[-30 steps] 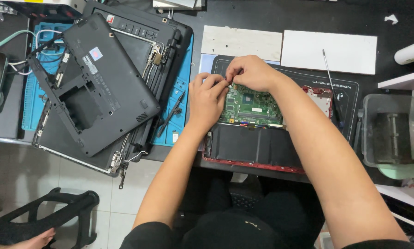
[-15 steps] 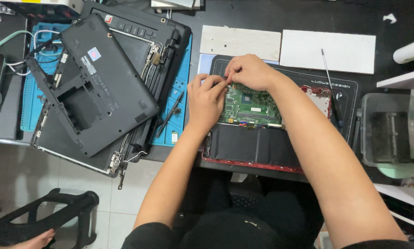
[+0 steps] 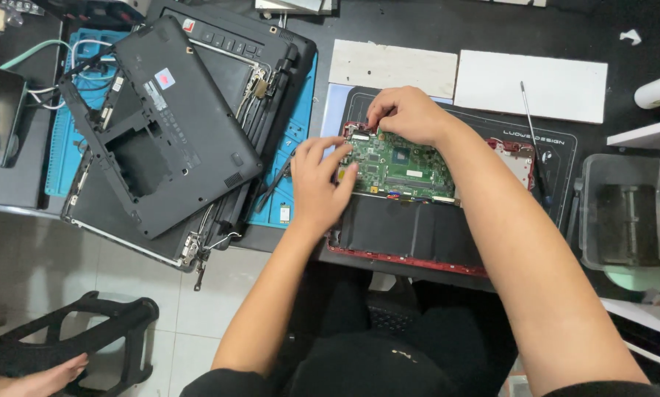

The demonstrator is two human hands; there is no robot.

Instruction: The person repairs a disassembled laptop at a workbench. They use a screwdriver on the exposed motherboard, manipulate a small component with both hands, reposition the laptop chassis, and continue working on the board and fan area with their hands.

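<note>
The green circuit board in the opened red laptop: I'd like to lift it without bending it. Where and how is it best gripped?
Probably by its two short edges. The green circuit board lies flat in the red laptop shell, long side left to right. The left hand already rests at its left end and the right hand at its top-left corner, so pinch the bare edges from left and right, avoiding the components.

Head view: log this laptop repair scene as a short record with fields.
left hand: fingertips on the left edge of the green motherboard
right hand: pinching at the board's top left corner
open red laptop: holds the board and a black battery
screwdriver: on the mat, right of the laptop
black laptop shell: stacked on the blue mat, left
</note>
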